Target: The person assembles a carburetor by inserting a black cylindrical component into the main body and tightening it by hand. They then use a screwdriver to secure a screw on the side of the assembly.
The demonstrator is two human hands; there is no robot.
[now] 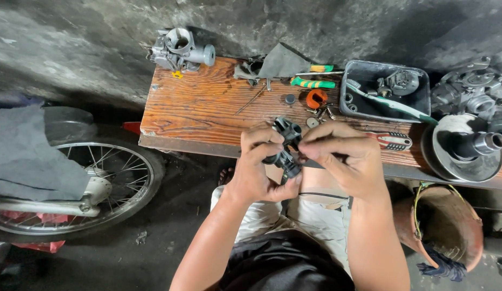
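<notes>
A small black engine part [287, 145] with round openings sits between both my hands, just above the near edge of a wooden board [202, 108]. My left hand [259, 167] wraps it from the left and below. Pressed against its right side, my right hand [345, 159] has its fingers pinched together on the part. The lower half of the part is hidden by my fingers.
On the board lie a grey carburettor [181, 49], a grey rag [280, 62], green-handled tools [313, 82], an orange ring [317, 98], loose screws, a dark tray [386, 89] of parts and metal engine pieces [466, 145]. A motorcycle wheel [100, 183] stands left; a brown basket [445, 226] right.
</notes>
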